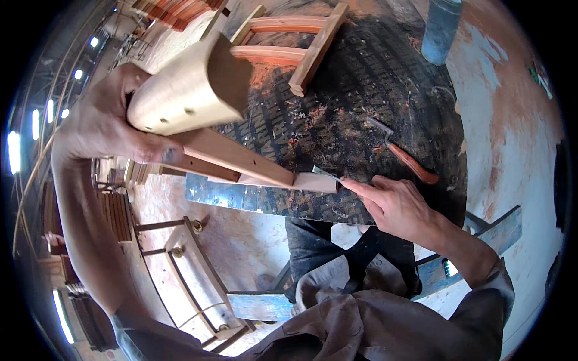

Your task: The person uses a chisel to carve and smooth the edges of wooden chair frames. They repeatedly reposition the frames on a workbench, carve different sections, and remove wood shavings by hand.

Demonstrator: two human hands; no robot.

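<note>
Left hand: fingers clamped on pale wooden furniture part, raised and tilted, leg end resting on dark surface. Right hand: fingers closed on thin blade, tip touching leg end. Shavings scattered on surface: trimming judged under way, not finished. Red-handled chisel lying idle near right hand. Wooden frame beyond.
</note>
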